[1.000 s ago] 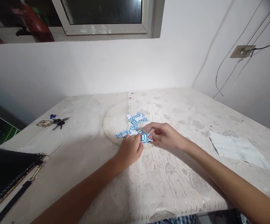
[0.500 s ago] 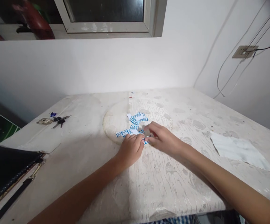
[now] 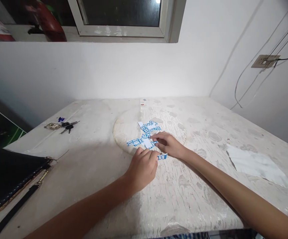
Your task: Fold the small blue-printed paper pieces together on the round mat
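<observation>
A cluster of white paper cutouts with blue outlines (image 3: 147, 142) lies flat in the middle of the table. My left hand (image 3: 144, 166) is closed, its thumb and fingers pinching a small paper strip (image 3: 162, 156) with blue box shapes on it, just in front of the cluster. My right hand (image 3: 170, 144) rests at the cluster's right edge. Its thumb and forefinger are apart, with the tips over or touching the nearest cutouts; contact is hard to make out. More cutouts (image 3: 151, 126) lie farther back, overlapping one another.
On the patterned tabletop (image 3: 104, 186), keys (image 3: 67, 126) and a small blue object (image 3: 61, 119) lie left. A black pouch (image 3: 14, 176) sits at the left edge, a white cloth (image 3: 258, 166) at the right. Behind, a wall carries a socket (image 3: 264, 61) with hanging wires.
My left hand has lifted the paper strip slightly toward me, away from the cluster. My right hand has let go of the strip's area and sits by the cutouts. The camera view has shifted a little.
</observation>
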`<action>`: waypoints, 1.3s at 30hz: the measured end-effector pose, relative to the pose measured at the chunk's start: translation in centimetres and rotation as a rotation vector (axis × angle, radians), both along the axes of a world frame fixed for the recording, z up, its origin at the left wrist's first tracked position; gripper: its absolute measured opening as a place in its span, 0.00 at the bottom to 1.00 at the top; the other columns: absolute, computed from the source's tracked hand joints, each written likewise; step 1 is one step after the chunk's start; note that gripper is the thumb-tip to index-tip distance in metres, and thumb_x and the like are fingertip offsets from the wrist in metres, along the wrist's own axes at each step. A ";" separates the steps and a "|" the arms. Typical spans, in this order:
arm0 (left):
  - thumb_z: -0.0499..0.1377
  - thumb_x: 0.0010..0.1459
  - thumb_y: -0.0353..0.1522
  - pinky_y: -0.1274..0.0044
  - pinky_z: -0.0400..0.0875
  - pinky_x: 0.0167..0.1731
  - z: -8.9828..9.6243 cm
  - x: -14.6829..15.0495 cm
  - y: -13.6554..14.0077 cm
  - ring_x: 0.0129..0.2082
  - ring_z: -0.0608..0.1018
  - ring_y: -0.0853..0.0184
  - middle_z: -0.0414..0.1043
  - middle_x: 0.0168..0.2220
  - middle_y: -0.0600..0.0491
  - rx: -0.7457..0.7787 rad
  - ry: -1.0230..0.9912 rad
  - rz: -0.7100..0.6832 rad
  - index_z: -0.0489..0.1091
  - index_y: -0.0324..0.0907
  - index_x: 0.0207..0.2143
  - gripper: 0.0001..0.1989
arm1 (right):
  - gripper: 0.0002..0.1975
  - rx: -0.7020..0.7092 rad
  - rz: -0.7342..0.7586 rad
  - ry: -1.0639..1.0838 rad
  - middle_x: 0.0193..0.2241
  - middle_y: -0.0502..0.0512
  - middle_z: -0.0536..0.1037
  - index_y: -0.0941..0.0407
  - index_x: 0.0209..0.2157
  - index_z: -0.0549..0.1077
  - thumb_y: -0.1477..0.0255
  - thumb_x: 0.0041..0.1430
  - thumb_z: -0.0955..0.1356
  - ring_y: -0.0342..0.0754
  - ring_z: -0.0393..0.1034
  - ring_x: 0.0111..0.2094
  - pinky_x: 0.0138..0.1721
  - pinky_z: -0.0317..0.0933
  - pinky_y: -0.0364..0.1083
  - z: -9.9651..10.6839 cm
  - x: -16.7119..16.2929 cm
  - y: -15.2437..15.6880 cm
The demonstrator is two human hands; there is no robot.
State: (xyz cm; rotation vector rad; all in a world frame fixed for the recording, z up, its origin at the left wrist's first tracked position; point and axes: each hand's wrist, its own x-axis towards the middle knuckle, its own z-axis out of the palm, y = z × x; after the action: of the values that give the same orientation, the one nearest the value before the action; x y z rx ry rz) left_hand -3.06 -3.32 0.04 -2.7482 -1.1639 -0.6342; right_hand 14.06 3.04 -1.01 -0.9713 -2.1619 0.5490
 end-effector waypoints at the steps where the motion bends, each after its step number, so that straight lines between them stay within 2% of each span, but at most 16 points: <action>1: 0.43 0.57 0.25 0.71 0.55 0.31 0.0 0.1 -0.2 0.28 0.68 0.65 0.67 0.26 0.52 -0.013 0.008 -0.004 0.65 0.39 0.32 0.11 | 0.16 -0.005 -0.012 -0.006 0.36 0.54 0.73 0.54 0.45 0.70 0.78 0.54 0.63 0.47 0.64 0.39 0.44 0.56 0.50 0.0 -0.1 -0.1; 4: 0.44 0.57 0.25 0.71 0.55 0.31 0.1 0.3 -0.7 0.28 0.67 0.65 0.67 0.25 0.52 -0.032 0.017 -0.012 0.64 0.40 0.32 0.10 | 0.14 0.015 -0.048 -0.062 0.34 0.53 0.73 0.54 0.45 0.70 0.74 0.57 0.62 0.47 0.63 0.38 0.44 0.53 0.51 -0.1 -0.4 -0.2; 7: 0.44 0.56 0.25 0.71 0.55 0.32 0.2 0.6 -1.3 0.28 0.67 0.66 0.66 0.25 0.53 -0.032 0.012 -0.022 0.64 0.40 0.31 0.10 | 0.12 0.035 -0.086 -0.131 0.35 0.55 0.71 0.55 0.42 0.71 0.69 0.54 0.66 0.49 0.61 0.38 0.43 0.52 0.51 -0.2 -0.8 -0.4; 12: 0.44 0.57 0.25 0.72 0.55 0.31 0.2 0.8 -1.9 0.26 0.66 0.67 0.66 0.24 0.53 -0.064 0.017 -0.040 0.64 0.39 0.30 0.10 | 0.05 -0.013 -0.132 -0.091 0.33 0.53 0.70 0.56 0.32 0.70 0.73 0.50 0.67 0.47 0.60 0.36 0.41 0.52 0.49 -0.1 -1.3 -0.7; 14: 0.44 0.57 0.25 0.72 0.55 0.31 0.1 0.9 -1.9 0.26 0.66 0.67 0.66 0.24 0.53 -0.075 0.020 -0.038 0.64 0.39 0.30 0.10 | 0.04 -0.035 -0.126 -0.060 0.31 0.52 0.69 0.57 0.31 0.69 0.75 0.49 0.66 0.45 0.60 0.34 0.40 0.52 0.48 0.0 -1.4 -0.9; 20: 0.45 0.56 0.25 0.72 0.55 0.31 0.0 1.0 -1.8 0.27 0.66 0.66 0.66 0.25 0.53 -0.073 0.023 -0.038 0.63 0.40 0.31 0.09 | 0.15 -0.165 -0.073 0.052 0.29 0.48 0.64 0.55 0.40 0.64 0.80 0.48 0.63 0.41 0.58 0.27 0.31 0.54 0.43 0.0 -1.6 -1.2; 26: 0.45 0.56 0.25 0.71 0.56 0.31 0.1 1.1 -1.9 0.27 0.67 0.66 0.66 0.25 0.53 -0.081 0.022 -0.054 0.63 0.40 0.31 0.09 | 0.24 -0.223 0.015 0.199 0.34 0.51 0.64 0.53 0.49 0.58 0.81 0.49 0.61 0.41 0.60 0.29 0.31 0.57 0.42 0.0 -1.7 -1.5; 29: 0.45 0.56 0.26 0.71 0.56 0.31 -0.1 1.2 -1.9 0.27 0.67 0.66 0.66 0.25 0.53 -0.081 0.021 -0.053 0.63 0.40 0.31 0.09 | 0.24 -0.219 -0.021 0.132 0.37 0.53 0.66 0.54 0.49 0.61 0.80 0.47 0.62 0.42 0.60 0.30 0.32 0.58 0.44 0.3 -1.7 -1.5; 33: 0.45 0.57 0.26 0.71 0.56 0.31 -0.3 1.2 -1.9 0.27 0.67 0.66 0.66 0.25 0.53 -0.086 0.027 -0.052 0.63 0.40 0.30 0.09 | 0.21 -0.172 -0.066 -0.006 0.35 0.55 0.67 0.57 0.45 0.66 0.80 0.46 0.64 0.44 0.60 0.31 0.33 0.57 0.46 0.8 -1.7 -1.6; 39: 0.44 0.57 0.25 0.71 0.55 0.31 -0.2 1.2 -1.9 0.27 0.67 0.66 0.67 0.25 0.53 -0.090 0.024 -0.057 0.63 0.40 0.30 0.09 | 0.21 -0.177 0.015 -0.117 0.32 0.54 0.67 0.58 0.46 0.66 0.79 0.48 0.64 0.45 0.61 0.33 0.34 0.57 0.46 1.7 -0.3 -1.9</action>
State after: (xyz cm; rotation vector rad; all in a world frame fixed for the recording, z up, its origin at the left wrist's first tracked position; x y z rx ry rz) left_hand -1.89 -5.24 -0.16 -2.8647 -1.1406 -0.5661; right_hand 13.75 1.15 0.68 -1.1065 -2.2546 0.7165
